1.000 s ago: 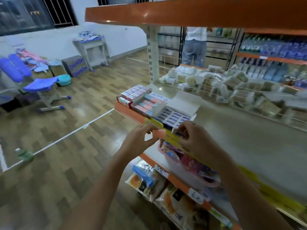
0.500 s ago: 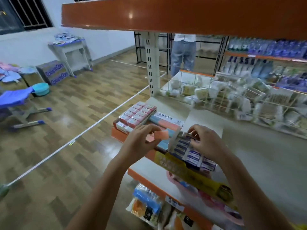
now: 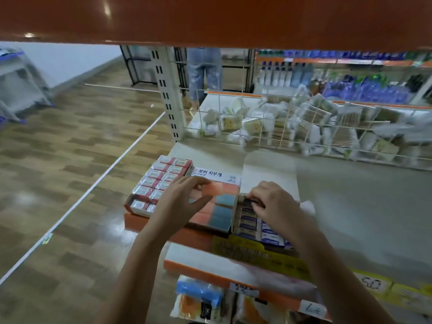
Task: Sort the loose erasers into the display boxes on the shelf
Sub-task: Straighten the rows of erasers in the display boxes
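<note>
Left hand [image 3: 181, 202] pinches an orange eraser [image 3: 207, 189] between thumb and fingers, over the middle display box [image 3: 216, 208] of orange and blue erasers on the shelf [image 3: 350, 206]. Right hand [image 3: 272, 204], fingers curled, grips something dark in the blue-label box [image 3: 254, 224] alongside; item unclear.

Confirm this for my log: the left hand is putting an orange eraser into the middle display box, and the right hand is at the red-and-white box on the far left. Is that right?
Not quite. The head view shows the right hand at the blue-and-white eraser box on the right, not the red-and-white box on the far left. The left hand does hold an orange eraser over the middle display box.
</note>
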Motion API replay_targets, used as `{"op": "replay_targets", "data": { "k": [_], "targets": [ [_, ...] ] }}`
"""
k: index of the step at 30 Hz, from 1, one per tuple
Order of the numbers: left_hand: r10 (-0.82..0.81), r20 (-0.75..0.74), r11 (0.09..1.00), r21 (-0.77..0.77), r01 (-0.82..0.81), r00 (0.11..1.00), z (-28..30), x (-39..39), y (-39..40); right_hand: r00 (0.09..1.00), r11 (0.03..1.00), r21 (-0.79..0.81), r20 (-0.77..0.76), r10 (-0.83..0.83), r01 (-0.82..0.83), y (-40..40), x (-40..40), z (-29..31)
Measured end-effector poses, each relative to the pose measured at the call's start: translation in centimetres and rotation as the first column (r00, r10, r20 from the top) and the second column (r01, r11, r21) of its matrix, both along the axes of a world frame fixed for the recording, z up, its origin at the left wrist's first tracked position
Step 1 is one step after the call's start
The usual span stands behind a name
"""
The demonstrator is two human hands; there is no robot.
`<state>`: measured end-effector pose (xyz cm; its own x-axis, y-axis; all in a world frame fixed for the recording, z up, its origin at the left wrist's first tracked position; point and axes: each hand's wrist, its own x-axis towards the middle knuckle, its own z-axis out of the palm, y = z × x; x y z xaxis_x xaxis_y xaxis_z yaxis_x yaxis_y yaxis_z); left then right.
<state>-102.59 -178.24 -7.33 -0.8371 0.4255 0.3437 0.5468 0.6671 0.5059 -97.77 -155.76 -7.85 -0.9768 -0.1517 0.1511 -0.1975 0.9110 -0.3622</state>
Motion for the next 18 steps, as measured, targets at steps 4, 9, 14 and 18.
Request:
{"op": "replay_targets", "data": {
  "k": [4, 9, 14, 18],
  "targets": [
    [-0.059, 0.024, 0.998, -0.019, 0.059, 0.998, -0.3, -1.3, -0.6, 0.999, 0.999, 0.034, 0.027, -0.037, 0.036, -0.9, 0.1, 0.3],
    [-0.101, 0.037, 0.989, -0.103, 0.104, 0.994, -1.1, -2.8, -1.3, 0.992, 0.992, 0.031, 0.036, -0.125, 0.123, -1.8, 0.2, 0.6],
    [-0.113, 0.005, 0.965, -0.236, 0.111, 0.994, -1.5, -4.0, -1.6, 0.981, 0.981, 0.037, 0.032, -0.19, 0.188, -2.2, 0.3, 0.5],
    [-0.13, 0.013, 0.949, -0.286, 0.129, 0.991, -1.5, -4.2, -1.4, 0.974, 0.974, 0.047, 0.024, -0.224, 0.223, -2.3, 0.2, 0.8]
  ]
}}
